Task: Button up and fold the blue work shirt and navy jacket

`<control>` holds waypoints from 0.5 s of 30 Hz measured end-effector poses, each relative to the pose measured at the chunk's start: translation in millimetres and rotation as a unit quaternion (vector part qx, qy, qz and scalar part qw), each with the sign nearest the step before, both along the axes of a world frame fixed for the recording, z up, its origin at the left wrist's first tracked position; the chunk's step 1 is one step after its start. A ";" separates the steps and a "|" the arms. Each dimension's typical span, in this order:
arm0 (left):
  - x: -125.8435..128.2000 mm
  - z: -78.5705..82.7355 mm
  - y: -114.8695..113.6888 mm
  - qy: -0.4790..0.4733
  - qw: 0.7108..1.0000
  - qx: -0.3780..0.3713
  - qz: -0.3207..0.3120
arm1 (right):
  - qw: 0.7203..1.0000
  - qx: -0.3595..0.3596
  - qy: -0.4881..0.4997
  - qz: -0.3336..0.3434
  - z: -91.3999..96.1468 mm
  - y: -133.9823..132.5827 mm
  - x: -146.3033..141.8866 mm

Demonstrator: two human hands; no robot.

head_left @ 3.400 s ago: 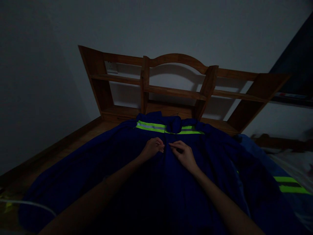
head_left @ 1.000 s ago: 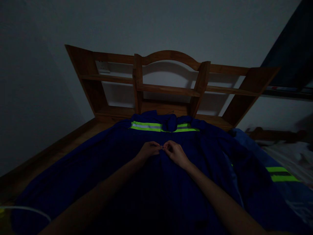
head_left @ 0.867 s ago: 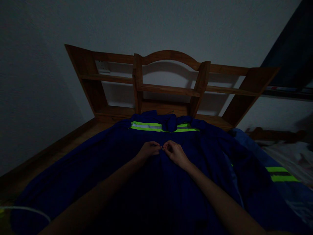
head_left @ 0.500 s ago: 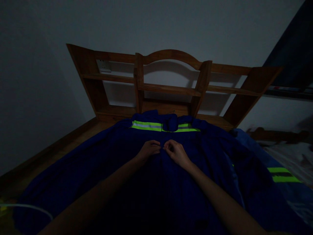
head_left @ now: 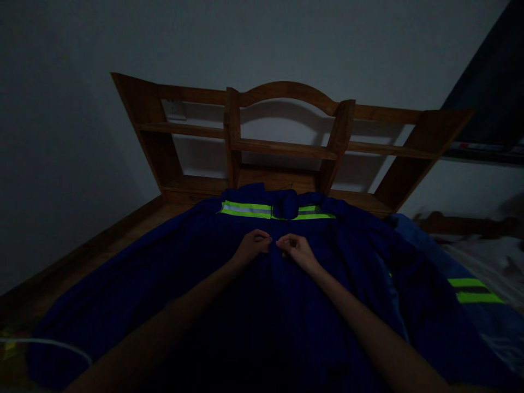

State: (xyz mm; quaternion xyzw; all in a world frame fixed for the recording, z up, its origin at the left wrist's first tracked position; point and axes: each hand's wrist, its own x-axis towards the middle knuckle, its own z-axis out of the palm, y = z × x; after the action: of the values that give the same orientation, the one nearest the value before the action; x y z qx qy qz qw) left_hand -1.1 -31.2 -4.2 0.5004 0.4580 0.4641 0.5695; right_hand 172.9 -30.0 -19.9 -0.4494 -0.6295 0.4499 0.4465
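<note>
A dark blue work jacket (head_left: pixel 303 327) with yellow-green and silver reflective bands lies spread out, its collar toward the headboard. My left hand (head_left: pixel 254 244) is closed in a pinch at the jacket's front edge, just below the chest band (head_left: pixel 245 210). Facing it across the front opening, my right hand (head_left: pixel 298 250) also pinches at the jacket, thumb and forefinger together. A small gap separates the two sets of fingertips. Darkness hides any button or other small part between the fingers.
Behind the collar stands a wooden headboard with shelves (head_left: pixel 282 147) against the wall. Another blue garment with a reflective band (head_left: pixel 475 290) lies at the right. A pale cord (head_left: pixel 53 343) curves at the lower left. A wall socket (head_left: pixel 176 111) shows behind the left shelf.
My fingertips have drawn slightly apart at the jacket front. My left hand has risen a little, and its fingers have curled into a tighter pinch. The jacket lies as before.
</note>
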 end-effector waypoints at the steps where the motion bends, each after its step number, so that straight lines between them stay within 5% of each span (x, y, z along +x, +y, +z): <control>1: 0.4 0.3 -0.2 0.010 1.000 0.008 -0.003 | 1.000 -0.002 0.009 0.002 0.1 0.3 0.1; 7: -2.6 -1.6 -0.9 0.104 0.990 0.091 -0.012 | 0.999 -0.025 0.045 0.012 3.3 0.1 1.5; 15: -4.2 -2.4 3.1 0.107 0.985 0.124 -0.046 | 0.996 -0.058 0.067 0.004 9.7 -2.6 -1.1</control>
State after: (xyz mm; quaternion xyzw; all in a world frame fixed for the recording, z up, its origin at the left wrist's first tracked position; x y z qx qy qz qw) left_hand -5.3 -28.1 -6.6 0.6345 0.4320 0.4341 0.4716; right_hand 171.8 -32.6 -10.3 -0.4413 -0.5724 0.5167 0.4589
